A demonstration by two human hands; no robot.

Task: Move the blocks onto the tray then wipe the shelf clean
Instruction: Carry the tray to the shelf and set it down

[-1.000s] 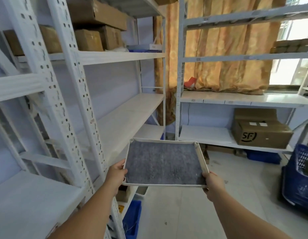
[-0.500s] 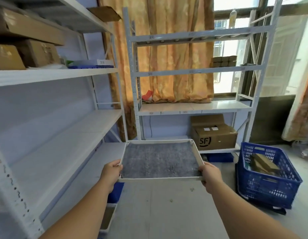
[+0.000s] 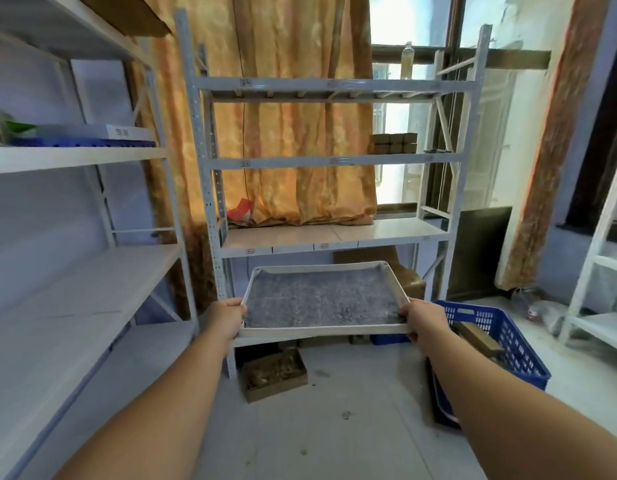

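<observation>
I hold a white-rimmed tray (image 3: 322, 329) with a grey felt floor level in front of me, nothing lying in it. My left hand (image 3: 227, 318) grips its near left corner and my right hand (image 3: 425, 319) grips its near right corner. Straight ahead stands a white metal shelf unit (image 3: 334, 161). Several brown blocks (image 3: 392, 143) are stacked in two rows on its second shelf from the top, right of centre and above the tray.
A blue plastic crate (image 3: 504, 341) holding cardboard sits on the floor at my right. A small open box (image 3: 274, 374) lies on the floor under the tray. A long white shelf rack (image 3: 75, 271) runs along my left. Orange curtains hang behind the unit.
My view has swung right, from the left rack to the unit facing me, and I have come closer to it. The tray stays gripped in both hands.
</observation>
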